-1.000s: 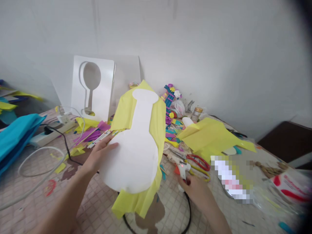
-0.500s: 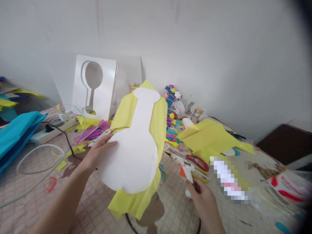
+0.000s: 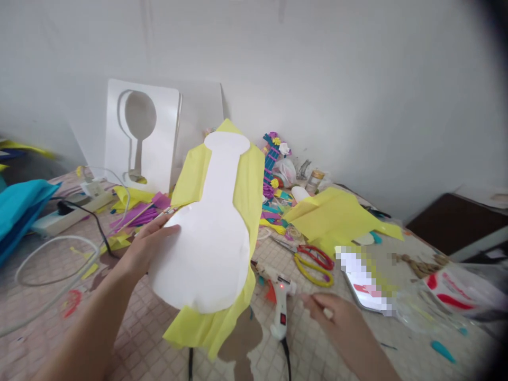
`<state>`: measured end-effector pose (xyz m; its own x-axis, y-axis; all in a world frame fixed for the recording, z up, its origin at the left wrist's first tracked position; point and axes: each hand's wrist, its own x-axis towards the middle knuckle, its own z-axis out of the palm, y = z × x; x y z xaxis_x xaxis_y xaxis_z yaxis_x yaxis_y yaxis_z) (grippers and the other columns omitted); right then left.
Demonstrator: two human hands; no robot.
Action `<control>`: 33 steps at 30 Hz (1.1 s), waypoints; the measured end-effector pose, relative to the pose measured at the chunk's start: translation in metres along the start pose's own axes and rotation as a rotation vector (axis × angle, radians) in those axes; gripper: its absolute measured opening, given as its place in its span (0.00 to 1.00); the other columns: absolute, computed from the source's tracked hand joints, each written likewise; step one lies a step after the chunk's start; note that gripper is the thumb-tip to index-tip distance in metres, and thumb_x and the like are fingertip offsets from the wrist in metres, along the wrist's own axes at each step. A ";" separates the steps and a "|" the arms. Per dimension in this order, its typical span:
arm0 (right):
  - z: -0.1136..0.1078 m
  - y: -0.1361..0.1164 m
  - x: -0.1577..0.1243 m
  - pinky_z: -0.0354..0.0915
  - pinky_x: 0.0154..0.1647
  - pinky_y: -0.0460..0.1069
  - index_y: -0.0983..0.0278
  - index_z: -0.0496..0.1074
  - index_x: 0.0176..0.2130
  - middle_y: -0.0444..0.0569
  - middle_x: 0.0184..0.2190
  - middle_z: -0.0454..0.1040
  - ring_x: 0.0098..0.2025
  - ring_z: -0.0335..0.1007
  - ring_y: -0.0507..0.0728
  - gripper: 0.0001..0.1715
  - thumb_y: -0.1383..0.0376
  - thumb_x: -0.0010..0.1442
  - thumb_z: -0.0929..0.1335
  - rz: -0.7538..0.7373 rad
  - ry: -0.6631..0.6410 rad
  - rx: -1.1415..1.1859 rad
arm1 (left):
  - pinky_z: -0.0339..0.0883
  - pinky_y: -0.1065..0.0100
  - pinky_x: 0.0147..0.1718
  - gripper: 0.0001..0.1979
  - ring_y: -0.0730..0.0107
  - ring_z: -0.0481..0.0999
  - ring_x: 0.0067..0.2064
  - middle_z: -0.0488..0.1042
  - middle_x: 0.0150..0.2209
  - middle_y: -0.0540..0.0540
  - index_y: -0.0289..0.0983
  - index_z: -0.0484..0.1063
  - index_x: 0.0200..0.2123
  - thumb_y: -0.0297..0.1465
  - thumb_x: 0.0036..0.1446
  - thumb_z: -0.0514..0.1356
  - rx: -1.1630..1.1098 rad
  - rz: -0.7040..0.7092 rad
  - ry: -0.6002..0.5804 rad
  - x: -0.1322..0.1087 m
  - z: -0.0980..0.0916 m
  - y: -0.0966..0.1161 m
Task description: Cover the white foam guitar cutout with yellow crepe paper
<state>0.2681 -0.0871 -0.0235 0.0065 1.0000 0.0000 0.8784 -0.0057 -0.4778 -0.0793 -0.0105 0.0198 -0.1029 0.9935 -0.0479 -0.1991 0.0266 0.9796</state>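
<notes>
— What's at the left of your feed?

— A pile of teal paper [image 3: 19,206] at the edge, then a power strip [image 3: 59,218] with a black lead. A white board [image 3: 159,132] leans on the wall, with a bulb-and-neck hole cut out of it.

— And the left hand?

— I have the left hand [image 3: 145,246] raised over the tabletop [image 3: 138,338]. Its grip pinches the white cutout [image 3: 210,227] at the left edge, thumb on the front face, fingers hidden behind. The cutout is tilted, round end down and narrow neck up.

— Where's the yellow paper?

— The yellow paper [image 3: 194,174] lies against the back of the cutout. It sticks out on both sides of the neck and below the round end, where it hangs loose and crumpled. I'd judge the backing is laid on but its margins are neither trimmed nor folded over. I see no glue on the white face.

— And to the right?

— The hot glue gun [image 3: 280,307] lies on the tabletop just below and right of the cutout, a red light showing on it. Red-and-yellow scissors [image 3: 313,262] lie beyond it. My right hand [image 3: 341,323] hovers near the gun without touching it, its grip loose and empty with fingers half curled. A second yellow sheet [image 3: 333,214] lies further back.
</notes>
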 end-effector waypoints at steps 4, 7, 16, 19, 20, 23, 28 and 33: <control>-0.015 0.035 0.045 0.64 0.39 0.51 0.62 0.74 0.38 0.51 0.37 0.75 0.38 0.71 0.59 0.18 0.58 0.56 0.60 -0.058 0.180 -0.124 | 0.69 0.72 0.21 0.25 0.67 0.76 0.23 0.79 0.28 0.51 0.40 0.69 0.48 0.30 0.43 0.65 0.011 -0.008 -0.007 0.000 0.001 0.001; -0.007 0.053 0.078 0.61 0.48 0.53 0.64 0.71 0.47 0.55 0.44 0.73 0.47 0.67 0.62 0.23 0.65 0.50 0.64 -0.077 0.159 -0.173 | 0.69 0.72 0.23 0.24 0.66 0.76 0.25 0.79 0.30 0.51 0.41 0.69 0.48 0.32 0.45 0.64 0.031 -0.022 -0.060 0.000 -0.001 -0.002; -0.001 0.064 0.093 0.60 0.45 0.54 0.67 0.73 0.40 0.55 0.36 0.75 0.42 0.69 0.63 0.18 0.65 0.47 0.67 -0.076 0.083 -0.246 | 0.69 0.72 0.24 0.21 0.67 0.76 0.26 0.78 0.31 0.51 0.41 0.69 0.48 0.33 0.49 0.62 0.019 -0.016 -0.119 0.000 -0.005 -0.005; -0.007 0.060 0.090 0.61 0.43 0.55 0.70 0.73 0.37 0.59 0.35 0.74 0.40 0.69 0.65 0.16 0.63 0.48 0.66 -0.068 0.083 -0.248 | 0.69 0.70 0.23 0.24 0.66 0.76 0.25 0.78 0.31 0.50 0.42 0.68 0.50 0.34 0.46 0.63 0.020 -0.017 -0.070 0.000 -0.003 -0.003; -0.010 0.058 0.088 0.62 0.42 0.55 0.71 0.72 0.38 0.59 0.36 0.74 0.40 0.69 0.64 0.18 0.63 0.48 0.66 -0.080 0.082 -0.247 | 0.69 0.70 0.23 0.25 0.65 0.76 0.25 0.79 0.31 0.49 0.42 0.68 0.50 0.34 0.46 0.63 0.018 -0.014 -0.052 0.000 -0.003 -0.002; -0.020 0.048 0.081 0.64 0.40 0.52 0.68 0.68 0.42 0.55 0.37 0.74 0.39 0.70 0.60 0.19 0.59 0.52 0.64 -0.118 0.049 -0.125 | 0.70 0.71 0.24 0.24 0.66 0.77 0.26 0.78 0.31 0.50 0.43 0.68 0.49 0.33 0.45 0.64 -0.013 0.007 -0.003 0.000 -0.003 -0.001; -0.022 0.013 0.090 0.65 0.43 0.52 0.62 0.63 0.43 0.53 0.41 0.73 0.42 0.70 0.58 0.24 0.56 0.48 0.68 -0.199 0.121 0.561 | 0.69 0.71 0.24 0.21 0.66 0.77 0.26 0.78 0.30 0.50 0.40 0.69 0.46 0.32 0.45 0.63 -0.079 0.051 0.044 0.003 -0.005 -0.004; -0.002 -0.028 0.117 0.67 0.38 0.50 0.60 0.59 0.43 0.49 0.38 0.71 0.38 0.69 0.57 0.31 0.58 0.40 0.72 -0.270 0.231 0.788 | 0.68 0.71 0.22 0.17 0.68 0.75 0.24 0.78 0.29 0.51 0.40 0.70 0.41 0.32 0.44 0.63 -0.070 0.091 0.153 0.005 -0.005 -0.001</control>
<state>0.2450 0.0299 -0.0078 0.0171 0.9407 0.3389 0.2770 0.3213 -0.9056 -0.0843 -0.0058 0.0179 -0.2698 0.9629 0.0055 -0.2486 -0.0751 0.9657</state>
